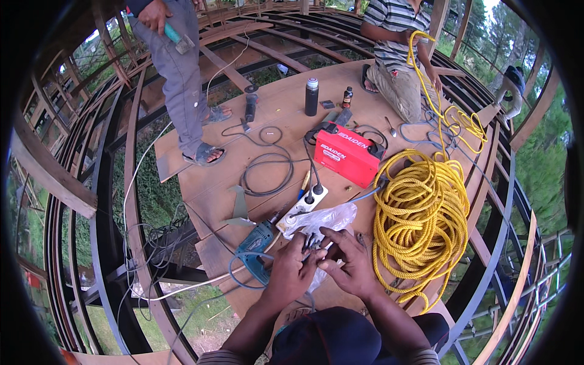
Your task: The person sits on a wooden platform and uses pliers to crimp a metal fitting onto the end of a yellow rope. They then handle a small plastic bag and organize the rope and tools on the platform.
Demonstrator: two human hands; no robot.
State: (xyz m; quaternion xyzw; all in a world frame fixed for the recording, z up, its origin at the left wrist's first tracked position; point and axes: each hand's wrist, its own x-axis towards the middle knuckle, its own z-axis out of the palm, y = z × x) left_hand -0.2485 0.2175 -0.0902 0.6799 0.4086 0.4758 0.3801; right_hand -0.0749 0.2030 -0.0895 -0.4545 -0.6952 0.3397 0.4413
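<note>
On the near side, left of the coiled yellow rope (447, 210), the left hand (292, 266) pinches small dark metal pieces (312, 239) against a clear plastic bag (336, 216), the right hand's (351, 263) grip unclear; sorting seems underway, the next move likely calling for fine fingertip control.

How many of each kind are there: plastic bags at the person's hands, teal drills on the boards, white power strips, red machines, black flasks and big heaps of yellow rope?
Plastic bag: 1
Teal drill: 1
White power strip: 1
Red machine: 1
Black flask: 1
Big heap of yellow rope: 1
Total: 6
</note>
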